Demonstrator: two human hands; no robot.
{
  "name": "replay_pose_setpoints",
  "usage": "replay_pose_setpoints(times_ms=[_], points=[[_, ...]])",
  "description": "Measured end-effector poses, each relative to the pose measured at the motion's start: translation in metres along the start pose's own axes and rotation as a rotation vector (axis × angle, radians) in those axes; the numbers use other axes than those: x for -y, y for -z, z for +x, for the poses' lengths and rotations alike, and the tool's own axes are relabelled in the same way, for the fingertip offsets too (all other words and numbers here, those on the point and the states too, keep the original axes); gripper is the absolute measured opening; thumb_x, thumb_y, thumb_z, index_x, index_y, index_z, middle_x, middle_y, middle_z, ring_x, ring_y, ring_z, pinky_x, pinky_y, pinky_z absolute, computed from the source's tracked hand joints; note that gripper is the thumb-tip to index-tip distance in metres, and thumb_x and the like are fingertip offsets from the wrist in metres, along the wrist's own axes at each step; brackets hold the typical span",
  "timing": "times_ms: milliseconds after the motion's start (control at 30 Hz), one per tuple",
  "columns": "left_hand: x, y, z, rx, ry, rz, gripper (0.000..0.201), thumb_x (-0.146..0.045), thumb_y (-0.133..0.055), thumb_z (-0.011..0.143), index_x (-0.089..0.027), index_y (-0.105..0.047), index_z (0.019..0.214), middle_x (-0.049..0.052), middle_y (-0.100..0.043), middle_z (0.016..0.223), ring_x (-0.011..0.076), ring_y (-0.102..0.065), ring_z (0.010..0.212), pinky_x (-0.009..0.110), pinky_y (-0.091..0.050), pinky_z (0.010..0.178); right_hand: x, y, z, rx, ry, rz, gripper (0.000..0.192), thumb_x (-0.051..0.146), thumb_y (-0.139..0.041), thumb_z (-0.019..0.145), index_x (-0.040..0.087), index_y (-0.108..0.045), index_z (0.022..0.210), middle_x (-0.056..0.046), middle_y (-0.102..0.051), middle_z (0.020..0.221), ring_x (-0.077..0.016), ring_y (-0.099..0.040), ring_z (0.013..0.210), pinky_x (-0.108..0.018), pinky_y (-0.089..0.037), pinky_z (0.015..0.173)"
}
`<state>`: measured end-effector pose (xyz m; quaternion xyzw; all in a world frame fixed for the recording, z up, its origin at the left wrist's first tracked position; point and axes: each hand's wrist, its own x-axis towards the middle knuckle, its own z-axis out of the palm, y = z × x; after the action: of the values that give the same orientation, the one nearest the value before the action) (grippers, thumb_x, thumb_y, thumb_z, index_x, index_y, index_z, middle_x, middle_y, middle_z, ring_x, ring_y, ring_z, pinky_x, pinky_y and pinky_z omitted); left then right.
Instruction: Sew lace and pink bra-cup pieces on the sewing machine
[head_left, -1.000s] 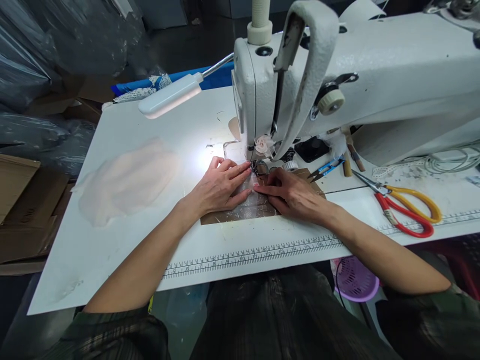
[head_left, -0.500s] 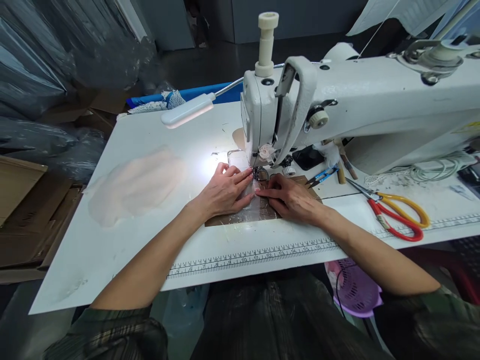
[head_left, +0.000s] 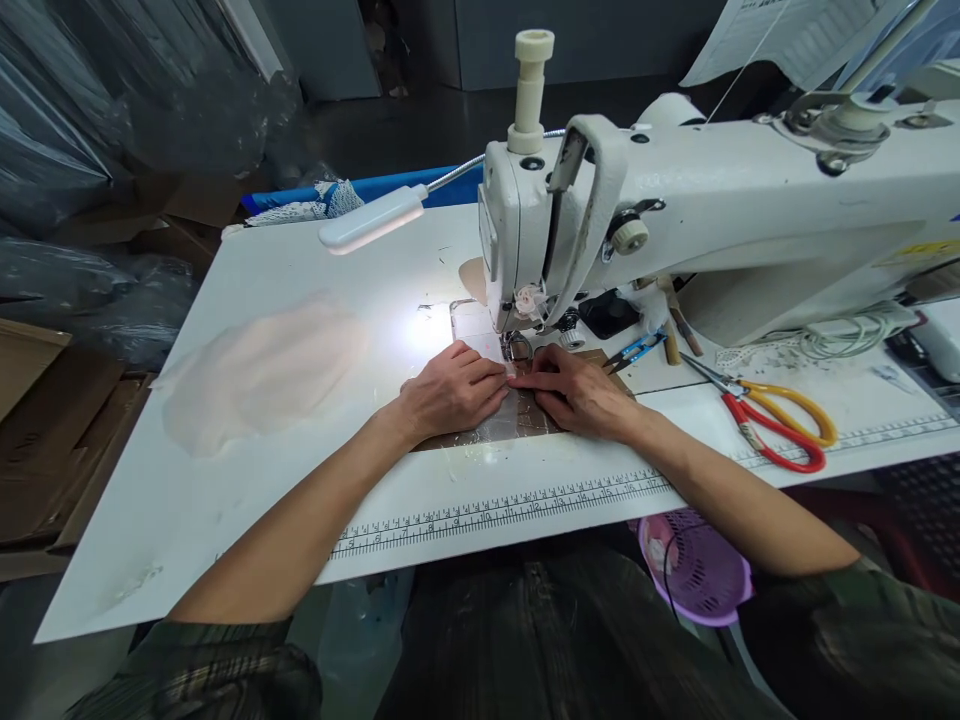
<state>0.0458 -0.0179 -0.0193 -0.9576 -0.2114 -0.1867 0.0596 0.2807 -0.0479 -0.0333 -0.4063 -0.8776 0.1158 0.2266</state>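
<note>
A thin, sheer piece of pale fabric (head_left: 501, 420) lies over a brown plate (head_left: 544, 418) in front of the presser foot (head_left: 510, 346) of a white sewing machine (head_left: 514, 230). My left hand (head_left: 459, 388) is closed, its fingers curled on the fabric's edge just left of the foot. Close by on the right, my right hand (head_left: 574, 390) pinches the fabric, its index finger stretched toward the left fingertips. The exact grip of both thumbs is partly hidden.
Right of the hands lie blue thread snips (head_left: 637, 350) and scissors (head_left: 784, 420) with red and yellow handles. A lit lamp (head_left: 373, 220) hangs over the table. Sheer beige fabric (head_left: 262, 375) lies at left. A purple basket (head_left: 709, 585) stands below the table's front edge.
My left hand's fingers have drawn in from lying spread and flat to curled at the fabric's edge. My right hand stays nearly in place; the view has shifted slightly.
</note>
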Motion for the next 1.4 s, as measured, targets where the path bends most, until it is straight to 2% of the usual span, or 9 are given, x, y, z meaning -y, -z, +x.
replay_pose_setpoints(times_ms=[167,300,567,867,1000,1067,1133,1267,1400], points=[[0.001,0.007,-0.001,0.026,-0.028,-0.013,0.028,-0.035,-0.05,0.093,-0.018,-0.069,0.103,0.008,-0.071,0.109,0.0181,-0.062,0.076,0.036,-0.046,0.071,0.0,-0.001,0.0,-0.005,0.024,0.009,0.033,0.017,-0.048,0.09,0.021,-0.071,0.114,-0.01,-0.056,0.102,-0.0172,-0.056,0.087,-0.035,-0.053,0.08],[0.001,0.01,-0.001,0.071,-0.01,-0.008,0.032,-0.038,-0.051,0.092,-0.016,-0.069,0.106,0.01,-0.07,0.113,0.0199,-0.063,0.079,0.038,-0.046,0.072,-0.001,-0.003,0.0,-0.019,0.032,-0.005,0.035,0.018,-0.047,0.092,0.024,-0.068,0.119,-0.009,-0.054,0.102,-0.0171,-0.055,0.086,-0.036,-0.054,0.08],[-0.001,0.007,0.004,0.116,0.098,0.078,0.038,-0.042,-0.047,0.093,-0.014,-0.067,0.111,0.013,-0.067,0.115,0.0223,-0.061,0.08,0.04,-0.044,0.073,0.003,-0.003,-0.002,-0.051,0.041,0.015,0.036,0.022,-0.042,0.095,0.021,-0.063,0.124,-0.011,-0.051,0.103,-0.0192,-0.054,0.089,-0.04,-0.054,0.084],[0.0,0.003,0.011,0.127,0.204,0.107,0.039,-0.043,-0.046,0.095,-0.014,-0.068,0.108,0.013,-0.065,0.118,0.0213,-0.058,0.077,0.04,-0.042,0.073,0.002,-0.003,-0.001,0.002,-0.027,0.072,0.041,0.024,-0.041,0.096,0.018,-0.058,0.133,-0.014,-0.051,0.107,-0.0208,-0.055,0.092,-0.041,-0.053,0.087],[0.01,0.012,0.009,0.137,0.17,0.099,0.041,-0.047,-0.048,0.095,-0.016,-0.066,0.113,0.013,-0.064,0.119,0.0251,-0.059,0.09,0.042,-0.044,0.078,-0.005,0.013,0.002,-0.028,-0.1,0.222,0.034,0.023,-0.047,0.094,0.022,-0.066,0.123,-0.01,-0.059,0.104,-0.0177,-0.06,0.091,-0.035,-0.052,0.087],[0.015,0.023,0.005,0.116,0.165,0.112,0.043,-0.049,-0.049,0.094,-0.016,-0.063,0.117,0.015,-0.062,0.121,0.0287,-0.058,0.1,0.045,-0.045,0.081,-0.009,0.021,0.004,-0.049,-0.142,0.283,0.03,0.021,-0.048,0.093,0.022,-0.07,0.113,-0.007,-0.063,0.097,-0.0172,-0.061,0.089,-0.033,-0.052,0.083],[0.018,0.035,-0.001,0.084,0.188,0.124,0.04,-0.047,-0.051,0.094,-0.017,-0.061,0.118,0.016,-0.062,0.121,0.0291,-0.059,0.101,0.045,-0.046,0.08,-0.012,0.025,0.005,-0.072,-0.18,0.304,0.029,0.019,-0.048,0.09,0.021,-0.073,0.106,-0.005,-0.065,0.09,-0.0167,-0.062,0.085,-0.03,-0.051,0.078],[0.007,0.046,-0.012,0.09,0.152,0.066,0.023,-0.031,-0.048,0.097,-0.016,-0.061,0.11,0.014,-0.066,0.112,0.0239,-0.063,0.09,0.041,-0.049,0.072,-0.011,0.021,0.007,-0.116,-0.197,0.268,0.029,0.018,-0.049,0.087,0.018,-0.073,0.103,-0.005,-0.067,0.089,-0.0158,-0.061,0.078,-0.029,-0.05,0.075],[-0.01,0.036,-0.015,0.063,0.036,-0.016,0.016,-0.02,-0.05,0.096,-0.014,-0.062,0.105,0.012,-0.07,0.105,0.0205,-0.066,0.089,0.036,-0.051,0.071,-0.004,0.011,0.008,-0.139,-0.147,0.21,0.028,0.014,-0.046,0.086,0.015,-0.072,0.095,-0.006,-0.066,0.09,-0.015,-0.06,0.079,-0.029,-0.05,0.076]])
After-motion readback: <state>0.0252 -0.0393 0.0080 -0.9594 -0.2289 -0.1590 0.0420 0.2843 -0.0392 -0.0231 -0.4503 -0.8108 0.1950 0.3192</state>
